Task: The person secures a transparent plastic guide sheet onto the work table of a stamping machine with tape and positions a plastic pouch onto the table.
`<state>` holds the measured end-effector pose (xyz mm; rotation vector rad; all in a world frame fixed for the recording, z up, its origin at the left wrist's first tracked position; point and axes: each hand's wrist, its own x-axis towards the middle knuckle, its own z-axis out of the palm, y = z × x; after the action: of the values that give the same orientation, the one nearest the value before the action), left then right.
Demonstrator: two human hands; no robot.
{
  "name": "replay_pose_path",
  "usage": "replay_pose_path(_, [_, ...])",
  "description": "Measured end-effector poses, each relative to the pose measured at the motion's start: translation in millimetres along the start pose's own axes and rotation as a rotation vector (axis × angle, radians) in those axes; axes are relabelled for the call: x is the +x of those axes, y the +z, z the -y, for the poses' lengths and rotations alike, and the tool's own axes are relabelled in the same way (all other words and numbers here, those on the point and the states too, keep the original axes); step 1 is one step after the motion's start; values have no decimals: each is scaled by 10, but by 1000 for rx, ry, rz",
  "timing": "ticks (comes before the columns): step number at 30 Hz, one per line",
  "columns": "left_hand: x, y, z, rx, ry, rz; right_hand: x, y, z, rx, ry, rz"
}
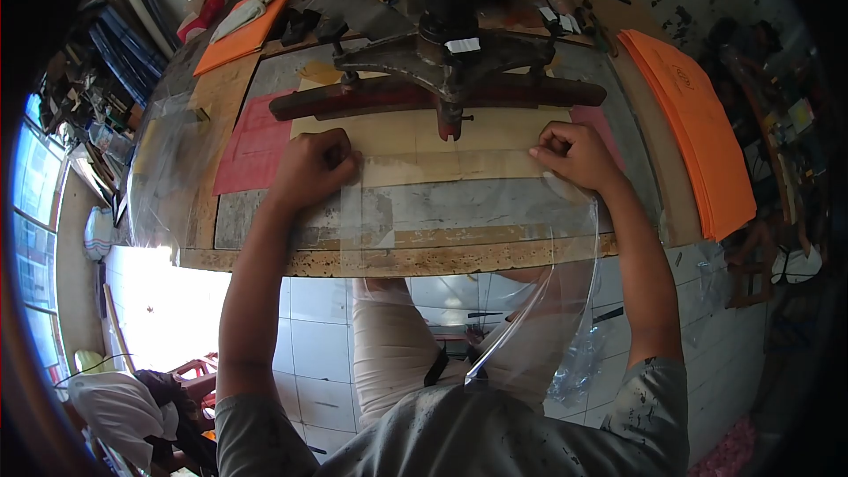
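**Two Hands on a Clear Sheet**

From the head view, the left hand [316,166] was curled and the right hand [579,155] pinched, both gripping the far corners of a clear plastic sheet [459,203]. The sheet lay partly over yellow paper [397,131] — just in front of a big metal bar [380,99] — and hung off the table [265,261]. Orange sheets [693,146] lay to the right.

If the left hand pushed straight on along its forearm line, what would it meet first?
Probably the dark red crossbar, just beyond the left hand. Its height above the yellow sheet is hard to judge from this view, so the hand might slip underneath instead.
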<state>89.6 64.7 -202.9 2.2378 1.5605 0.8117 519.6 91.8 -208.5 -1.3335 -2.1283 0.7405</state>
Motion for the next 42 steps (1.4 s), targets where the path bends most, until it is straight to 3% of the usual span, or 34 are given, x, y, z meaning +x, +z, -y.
replay_pose_path(25, [-4, 20, -44, 32, 4, -45, 14, 16, -41, -27, -67, -27])
replay_pose_path(38, [-186, 21, -191, 235, 64, -248, -74, 64, 24, -69, -78, -100])
replay_pose_path(42, [-440, 11, -696, 172, -4, -358, -152, 108, 19, -68, -126, -159])
